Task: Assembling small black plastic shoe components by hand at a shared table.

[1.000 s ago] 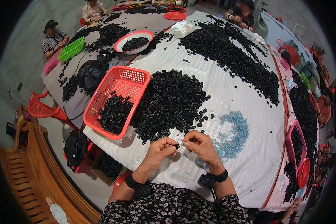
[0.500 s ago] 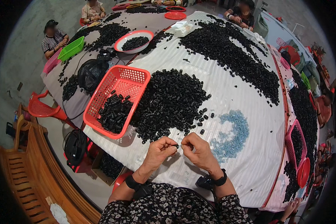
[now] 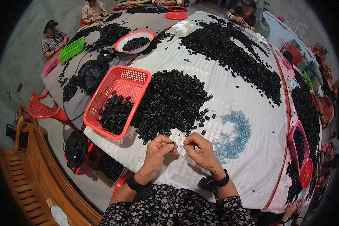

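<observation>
My left hand (image 3: 157, 152) is closed in a pinch on a small black plastic cylinder (image 3: 173, 144), mostly covered by the fingers. Just to its right, my right hand (image 3: 200, 150) pinches a tiny clear piece (image 3: 183, 146), too small to make out well. A narrow gap parts the two sets of fingertips. Beyond my hands lies a large heap of black cylinders (image 3: 169, 101). To the right of my right hand, small clear bluish pieces (image 3: 237, 137) lie in a curved pile on the white cloth (image 3: 229, 94).
A red basket (image 3: 145, 75) partly filled with black cylinders stands left of the heap. Farther off are a red-rimmed bowl (image 3: 151, 35), a green basket (image 3: 72, 49) and another long black heap (image 3: 237, 56). Several people work around the table. A wooden bench (image 3: 45, 169) is at the left.
My fingertips have drawn slightly apart. The black cylinder has tucked deeper into my left fingers, and my right hand has shifted slightly up.
</observation>
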{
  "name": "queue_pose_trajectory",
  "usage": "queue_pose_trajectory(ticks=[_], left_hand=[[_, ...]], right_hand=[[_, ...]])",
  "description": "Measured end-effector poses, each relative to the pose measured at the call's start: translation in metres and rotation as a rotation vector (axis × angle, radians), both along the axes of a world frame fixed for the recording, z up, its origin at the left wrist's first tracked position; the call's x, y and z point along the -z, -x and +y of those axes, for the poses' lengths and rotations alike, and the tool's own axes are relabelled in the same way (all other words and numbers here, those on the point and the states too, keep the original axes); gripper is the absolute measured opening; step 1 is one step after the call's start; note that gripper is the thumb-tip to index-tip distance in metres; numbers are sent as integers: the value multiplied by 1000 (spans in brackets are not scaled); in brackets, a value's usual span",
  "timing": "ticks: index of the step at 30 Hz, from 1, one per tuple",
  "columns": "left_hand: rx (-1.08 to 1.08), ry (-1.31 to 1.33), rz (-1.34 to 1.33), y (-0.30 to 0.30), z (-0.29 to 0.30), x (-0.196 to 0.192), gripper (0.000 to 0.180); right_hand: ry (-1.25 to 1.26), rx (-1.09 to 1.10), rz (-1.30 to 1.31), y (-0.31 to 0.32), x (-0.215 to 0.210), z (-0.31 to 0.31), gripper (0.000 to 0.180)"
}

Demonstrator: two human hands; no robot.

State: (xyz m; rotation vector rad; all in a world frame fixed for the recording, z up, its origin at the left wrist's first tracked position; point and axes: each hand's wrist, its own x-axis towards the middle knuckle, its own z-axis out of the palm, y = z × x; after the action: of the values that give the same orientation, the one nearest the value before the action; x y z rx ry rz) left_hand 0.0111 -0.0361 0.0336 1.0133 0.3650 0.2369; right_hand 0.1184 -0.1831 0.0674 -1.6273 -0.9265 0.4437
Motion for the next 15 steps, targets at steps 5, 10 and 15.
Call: queue_pose_trajectory(ticks=[5,10,15], left_hand=[[28,-58,-21,1,0,2,10],[96,-199,-25,-1,-4,3,11],[54,-233,16,-1,-5,3,14]], right_hand=[[24,-10,24,0,-2,0,6],[33,-47,-12,0,-3,1,6],[41,-36,-51,2,-3,3,7]])
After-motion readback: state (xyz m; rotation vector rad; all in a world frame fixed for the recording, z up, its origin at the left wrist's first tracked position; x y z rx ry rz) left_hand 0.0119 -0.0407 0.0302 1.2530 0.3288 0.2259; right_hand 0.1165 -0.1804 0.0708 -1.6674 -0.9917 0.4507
